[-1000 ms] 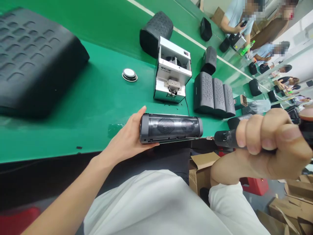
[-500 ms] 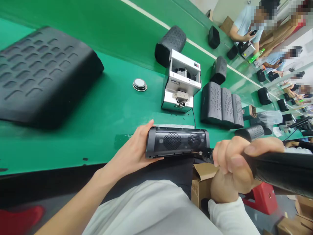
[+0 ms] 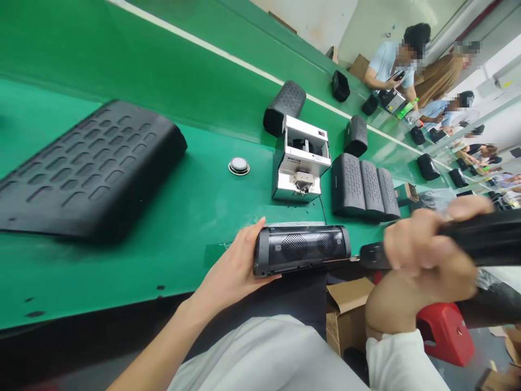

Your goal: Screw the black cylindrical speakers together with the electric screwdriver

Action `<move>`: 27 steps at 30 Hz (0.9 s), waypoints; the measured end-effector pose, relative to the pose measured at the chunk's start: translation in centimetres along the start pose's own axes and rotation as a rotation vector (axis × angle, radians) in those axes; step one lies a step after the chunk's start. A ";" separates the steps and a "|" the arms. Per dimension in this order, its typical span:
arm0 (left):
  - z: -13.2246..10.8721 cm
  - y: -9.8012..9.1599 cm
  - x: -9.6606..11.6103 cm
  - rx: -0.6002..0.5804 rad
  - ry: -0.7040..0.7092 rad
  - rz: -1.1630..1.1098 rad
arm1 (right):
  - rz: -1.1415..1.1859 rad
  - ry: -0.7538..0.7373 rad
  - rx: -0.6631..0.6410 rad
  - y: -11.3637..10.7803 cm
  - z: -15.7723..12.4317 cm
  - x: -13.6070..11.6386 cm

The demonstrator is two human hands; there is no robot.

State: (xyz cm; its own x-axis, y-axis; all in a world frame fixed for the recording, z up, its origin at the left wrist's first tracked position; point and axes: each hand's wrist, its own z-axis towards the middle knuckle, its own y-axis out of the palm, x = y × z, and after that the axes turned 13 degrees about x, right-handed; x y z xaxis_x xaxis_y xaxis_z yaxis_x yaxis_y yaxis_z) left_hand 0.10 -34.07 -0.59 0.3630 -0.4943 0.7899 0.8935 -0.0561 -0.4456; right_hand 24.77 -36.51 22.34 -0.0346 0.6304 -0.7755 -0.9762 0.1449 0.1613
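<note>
My left hand (image 3: 234, 269) grips the left end of a black cylindrical speaker body (image 3: 301, 248) lying across the near edge of the green table (image 3: 163, 212). Its two round mesh grilles face up. My right hand (image 3: 427, 255) is wrapped round a black electric screwdriver (image 3: 468, 241), blurred by motion. The screwdriver's tip sits at the speaker's right end, near its lower edge.
A white screw feeder box (image 3: 302, 160) stands behind the speaker, a small round metal disc (image 3: 239, 165) to its left. A large black perforated cover (image 3: 87, 168) lies at left. Black speaker shells (image 3: 362, 187) stand at right. Other people work farther along the line. Cardboard boxes (image 3: 345, 315) and a red stool (image 3: 443, 331) are below.
My right hand has lifted slightly with the screwdriver, its tip staying at the speaker's right end. The left hand keeps its hold. The view has shifted.
</note>
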 end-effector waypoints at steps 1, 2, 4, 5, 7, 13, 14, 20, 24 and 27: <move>0.0 0.1 0.0 0.004 0.002 -0.004 | 0.004 -0.010 0.009 0.2 1.3 -0.3; 0.0 0.2 0.0 0.006 0.004 -0.007 | -0.008 -0.034 0.041 0.6 2.6 -0.3; 0.0 0.3 0.0 0.009 0.005 -0.008 | -0.063 -0.127 0.196 2.0 5.3 1.2; 0.0 0.3 0.0 0.010 0.004 -0.005 | -0.070 -0.227 0.284 2.8 6.6 2.5; 0.0 0.3 0.0 0.017 0.003 0.004 | -0.086 -0.371 0.403 4.3 8.6 5.7; 0.1 0.0 0.2 0.017 0.013 0.017 | -0.208 -0.258 0.324 5.0 11.5 11.8; 0.1 -0.1 0.2 0.015 0.013 0.017 | -0.227 -0.249 0.319 4.8 11.6 12.1; 0.1 -0.1 0.2 0.014 0.013 0.010 | -0.306 -0.216 0.298 4.6 11.4 12.5; 0.1 -0.3 0.6 0.007 -0.003 0.024 | -0.337 -0.239 0.239 4.9 11.2 12.7; 0.1 -0.5 0.7 0.003 -0.006 0.025 | -0.227 -0.263 0.240 5.2 11.1 12.7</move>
State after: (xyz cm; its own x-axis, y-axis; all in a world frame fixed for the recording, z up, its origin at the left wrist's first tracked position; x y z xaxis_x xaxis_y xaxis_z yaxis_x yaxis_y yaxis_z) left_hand -0.05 -34.28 0.21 0.3867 -0.4901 0.7812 0.8849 -0.0414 -0.4640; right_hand 21.60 -19.30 20.14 0.2620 0.7308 -0.6303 -0.8740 0.4566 0.1662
